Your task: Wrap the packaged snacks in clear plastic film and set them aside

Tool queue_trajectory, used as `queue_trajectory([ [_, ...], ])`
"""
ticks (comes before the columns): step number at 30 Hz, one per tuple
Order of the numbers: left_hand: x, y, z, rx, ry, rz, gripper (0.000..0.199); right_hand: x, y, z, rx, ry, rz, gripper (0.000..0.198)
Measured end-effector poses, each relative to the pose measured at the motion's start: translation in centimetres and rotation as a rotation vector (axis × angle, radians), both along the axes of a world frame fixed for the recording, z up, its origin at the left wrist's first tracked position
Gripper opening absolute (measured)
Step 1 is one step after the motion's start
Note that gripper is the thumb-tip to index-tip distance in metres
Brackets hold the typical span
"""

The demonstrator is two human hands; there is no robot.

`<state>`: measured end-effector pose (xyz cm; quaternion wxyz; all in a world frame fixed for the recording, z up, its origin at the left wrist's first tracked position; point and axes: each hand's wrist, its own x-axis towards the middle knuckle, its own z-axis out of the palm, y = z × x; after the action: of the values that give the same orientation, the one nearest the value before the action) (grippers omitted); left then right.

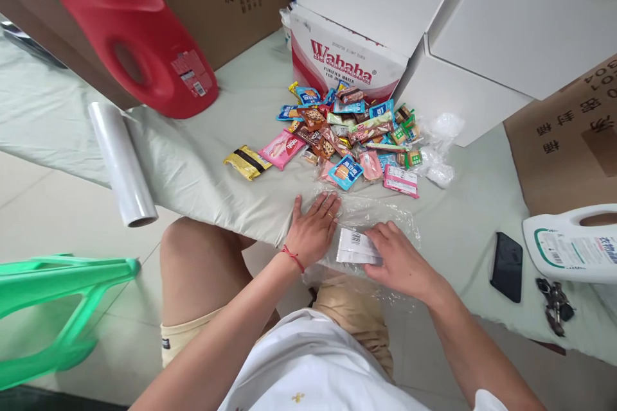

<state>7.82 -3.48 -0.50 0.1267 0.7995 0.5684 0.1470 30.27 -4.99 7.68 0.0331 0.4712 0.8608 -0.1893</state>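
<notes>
A sheet of clear plastic film (400, 221) lies crinkled at the near edge of the cloth-covered surface. My left hand (315, 225) rests flat on its left part, fingers stretched out. In my right hand (398, 253) is a small white paper packet with a barcode (355, 245), pinched by its right end over the film. Just beyond the hands lies a heap of wrapped snacks (357, 128), among them a blue packet (346, 171), a pink packet (282, 148) and a yellow packet (247, 162). A pink-and-white packet (401, 181) sits at the heap's right front.
A roll of plastic film (123, 164) and a red jug (144, 45) stand left. Behind the snacks is a Wahaha carton (347, 54). At right lie a phone (507, 268), keys (556, 305) and a white bottle (569, 247). A green stool (72, 308) is at lower left.
</notes>
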Motion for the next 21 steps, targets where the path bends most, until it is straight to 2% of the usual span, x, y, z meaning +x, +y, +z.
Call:
queue_trajectory([
  [7,-1.0,0.6,0.2,-0.111,-0.12,-0.007,0.054,-1.1,0.4,-3.3,0.052,-0.006,0.008,0.059],
  [13,-0.5,0.1,0.2,-0.013,-0.069,-0.005,0.053,-0.2,0.2,-3.5,0.067,0.072,-0.013,0.065],
  [15,-0.5,0.1,0.3,-0.027,-0.077,0.012,0.053,0.5,1.3,-3.2,0.113,0.146,-0.034,0.064],
  [17,-0.6,0.1,0.3,-0.044,-0.096,0.028,0.053,1.3,3.1,-3.2,0.219,0.17,-0.123,0.059],
  [19,-0.7,0.2,0.6,-0.024,-0.12,0.083,0.052,2.0,5.2,-3.6,0.3,0.121,-0.217,0.058],
  [21,-0.9,0.4,1.1,0.052,-0.126,0.163,0.049,2.4,7.0,-4.2,0.292,0.052,-0.243,0.058],
])
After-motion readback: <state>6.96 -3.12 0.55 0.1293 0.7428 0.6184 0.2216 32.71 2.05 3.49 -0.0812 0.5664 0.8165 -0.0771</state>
